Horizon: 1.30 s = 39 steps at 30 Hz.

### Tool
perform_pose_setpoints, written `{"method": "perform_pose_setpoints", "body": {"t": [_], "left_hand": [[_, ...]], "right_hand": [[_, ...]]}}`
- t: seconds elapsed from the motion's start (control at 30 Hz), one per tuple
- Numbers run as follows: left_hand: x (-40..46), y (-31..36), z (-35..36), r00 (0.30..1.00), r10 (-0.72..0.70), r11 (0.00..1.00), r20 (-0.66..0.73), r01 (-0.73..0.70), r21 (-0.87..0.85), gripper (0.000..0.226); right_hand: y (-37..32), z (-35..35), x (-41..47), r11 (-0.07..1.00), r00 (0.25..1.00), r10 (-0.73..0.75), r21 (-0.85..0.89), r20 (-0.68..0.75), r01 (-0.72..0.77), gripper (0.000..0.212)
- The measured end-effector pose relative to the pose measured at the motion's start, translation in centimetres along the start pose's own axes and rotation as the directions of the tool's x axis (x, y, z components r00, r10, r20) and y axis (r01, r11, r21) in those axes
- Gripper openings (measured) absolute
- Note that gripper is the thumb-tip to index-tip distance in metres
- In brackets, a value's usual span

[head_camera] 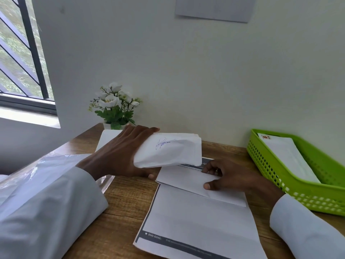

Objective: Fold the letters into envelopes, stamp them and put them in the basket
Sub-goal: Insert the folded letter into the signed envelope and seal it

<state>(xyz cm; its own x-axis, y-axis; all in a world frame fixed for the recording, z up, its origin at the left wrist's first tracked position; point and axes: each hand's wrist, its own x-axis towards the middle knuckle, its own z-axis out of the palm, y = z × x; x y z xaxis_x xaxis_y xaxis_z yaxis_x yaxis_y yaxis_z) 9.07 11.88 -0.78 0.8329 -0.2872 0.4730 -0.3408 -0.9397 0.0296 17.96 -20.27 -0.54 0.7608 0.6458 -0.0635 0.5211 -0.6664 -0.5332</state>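
Two hands are at work on your wooden desk. Far left, a clear plastic bag lies under your sleeve; a potted white flower stands behind. Your left hand grips a folded, signed letter off the desk, thumb beneath, fingers curled over its top. Your right hand pinches an envelope lying on a stack of printed letters. Far right, the green basket holds stamped envelopes
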Motion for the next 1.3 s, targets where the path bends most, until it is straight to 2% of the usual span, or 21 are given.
{"method": "perform_pose_setpoints", "body": {"t": [0.23,0.43,0.67,0.97,1.3], "left_hand": [[-0.2,-0.1,-0.5,0.999,0.003,1.0,-0.039,-0.003,0.009,0.122],[-0.4,-0.9,-1.3,0.992,-0.05,0.998,-0.113,0.053,0.026,0.128],[-0.9,-2.0,-1.4,0.986,-0.126,0.989,-0.11,0.134,0.068,0.132],[-1.4,-3.1,-1.7,0.98,-0.154,0.981,-0.124,0.167,0.098,0.132],[-0.3,-1.0,-1.9,0.993,0.064,0.965,-0.096,-0.037,0.258,0.119]], "right_hand": [[-0.2,-1.4,-0.7,0.956,0.999,0.052,0.289,-0.01,-0.047,0.02],[-0.9,-4.8,-2.1,0.884,0.975,0.09,0.467,-0.204,0.017,0.016],[-1.2,-6.7,-3.3,0.876,0.946,0.102,0.479,-0.308,0.061,0.019],[-1.2,-7.3,-3.5,0.865,0.931,0.131,0.499,-0.34,0.06,0.019],[-2.1,-5.7,-3.1,0.906,0.982,0.074,0.424,-0.174,0.007,0.021]]}}
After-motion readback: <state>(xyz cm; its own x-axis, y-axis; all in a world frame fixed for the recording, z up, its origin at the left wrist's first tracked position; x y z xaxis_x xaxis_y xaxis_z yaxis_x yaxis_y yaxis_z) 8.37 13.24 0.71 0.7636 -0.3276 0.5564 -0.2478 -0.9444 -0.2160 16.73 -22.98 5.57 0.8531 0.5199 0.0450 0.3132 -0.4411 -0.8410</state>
